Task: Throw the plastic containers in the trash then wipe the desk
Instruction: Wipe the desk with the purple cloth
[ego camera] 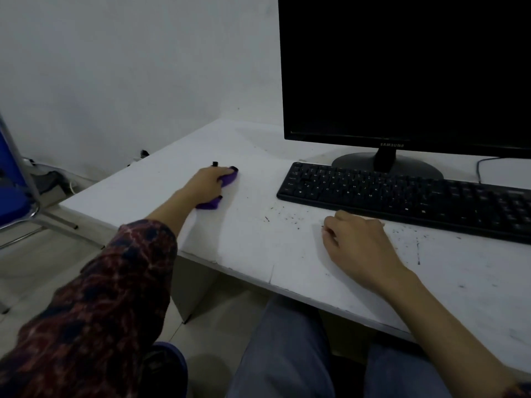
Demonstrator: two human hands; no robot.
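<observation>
Your left hand point(208, 183) bunches the purple cloth point(227, 179) at frame centre; it's soft and light, so keep your palm on top. Your right hand point(359, 245) rests loose on the desk point(258, 242), holding nothing.

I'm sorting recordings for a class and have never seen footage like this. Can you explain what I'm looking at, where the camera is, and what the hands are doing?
There is no machine here: a person wears one wide-angle camera on the head, looking forward and down at their own two hands. The left hand grips a purple cloth pressed on the white desk, which fits wiping. The right hand rests on the desk with loosely curled fingers, holding nothing. Dark specks mark the desk between that hand and a black keyboard. Behind the keyboard stands a dark monitor. A blue chair stands at the left. No plastic containers are in view.
</observation>
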